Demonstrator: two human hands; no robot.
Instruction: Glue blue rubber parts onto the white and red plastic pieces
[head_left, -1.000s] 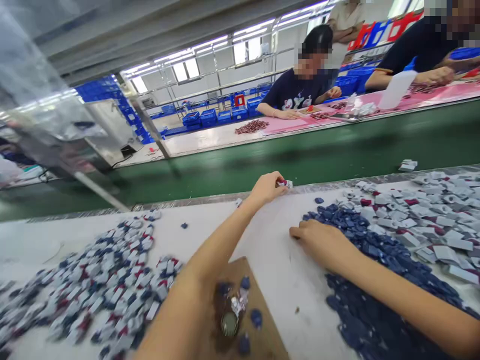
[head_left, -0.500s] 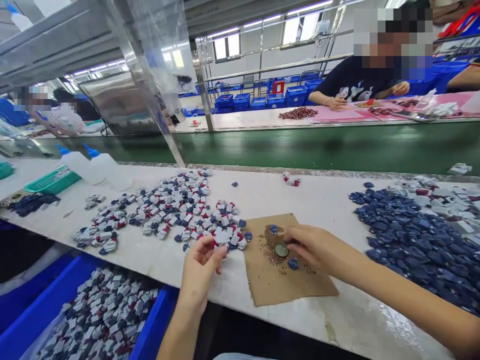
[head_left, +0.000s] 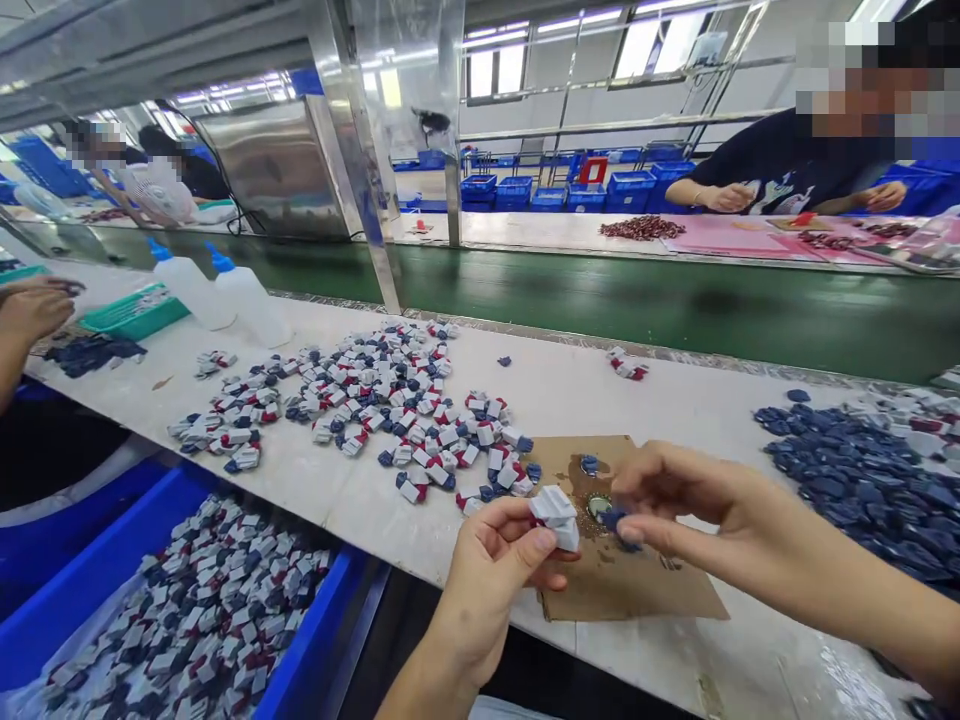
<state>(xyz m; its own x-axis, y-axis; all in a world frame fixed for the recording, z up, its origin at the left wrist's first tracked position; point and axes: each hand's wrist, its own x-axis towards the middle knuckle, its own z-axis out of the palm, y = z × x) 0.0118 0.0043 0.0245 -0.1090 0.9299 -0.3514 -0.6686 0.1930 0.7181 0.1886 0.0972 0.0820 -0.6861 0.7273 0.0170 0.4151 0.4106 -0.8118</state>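
White piece (head_left: 553, 515): located in the left hand (head_left: 491, 575), pinched between thumb and fingers, near the left edge of the cardboard (head_left: 637, 597). Right hand (head_left: 724, 495): above the cardboard, thumb and fingers curved beside the cap (head_left: 597, 507); a blue piece (head_left: 613, 519) is at the thumb tip, whether gripped cannot be told. Blue pile (head_left: 862, 480): right of the cardboard

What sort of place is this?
Probably a factory assembly line: a green conveyor-like belt runs beside a long worktable, with a heap of small dark blue parts and another person working opposite.
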